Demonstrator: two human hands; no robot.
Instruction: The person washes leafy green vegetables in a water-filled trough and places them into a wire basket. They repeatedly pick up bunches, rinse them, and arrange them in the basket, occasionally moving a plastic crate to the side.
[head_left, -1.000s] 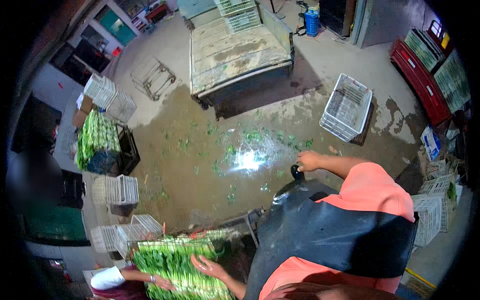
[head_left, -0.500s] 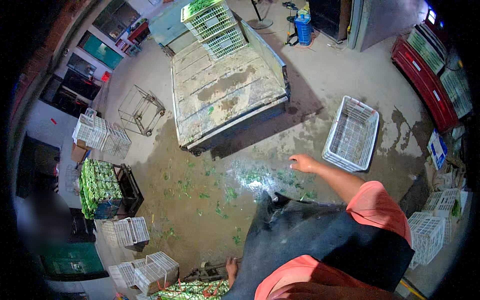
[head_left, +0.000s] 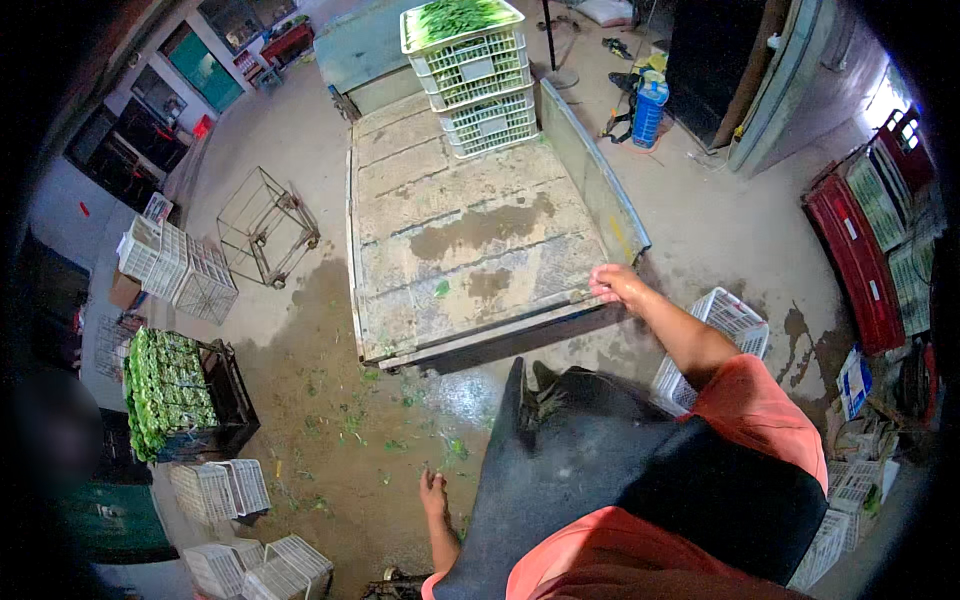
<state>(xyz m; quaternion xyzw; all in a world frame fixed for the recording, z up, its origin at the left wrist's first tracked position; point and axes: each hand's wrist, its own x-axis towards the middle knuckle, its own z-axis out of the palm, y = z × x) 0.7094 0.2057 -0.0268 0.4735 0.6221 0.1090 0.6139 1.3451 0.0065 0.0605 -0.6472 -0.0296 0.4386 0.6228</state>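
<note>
While the right hand (head_left: 617, 284) reaches out far ahead, its fingers curl down onto the near right corner of the cart bed (head_left: 470, 240), gripping the edge there. That bed is a long flat platform, worn and stained with wet patches, running from the middle of the scene to the far side, with a raised side board (head_left: 592, 175) along its right. Up at its far end stands a stack of white crates (head_left: 472, 75), the top one full of green leaves. Down low, the left hand (head_left: 433, 494) hangs beside a dark apron (head_left: 590, 480), fingers loosely spread, holding nothing, over the wet floor (head_left: 340, 440) strewn with bits of green. An orange sleeve (head_left: 760, 420) covers the right upper arm. Just right of that arm, a white crate (head_left: 735, 320) lies on the ground, partly hidden by it. Further right, red crates (head_left: 855, 250) line the wall. Over on the left, a dark bin (head_left: 215, 400) holds a big packed load of greens (head_left: 165, 385), with white crates (head_left: 215, 490) near it and more of them (head_left: 175, 265) stacked further back. Between those and the bed sits a bare wire frame trolley (head_left: 265, 220). Far off on the right, a blue container (head_left: 648, 110) stands on the floor by a doorway.
</note>
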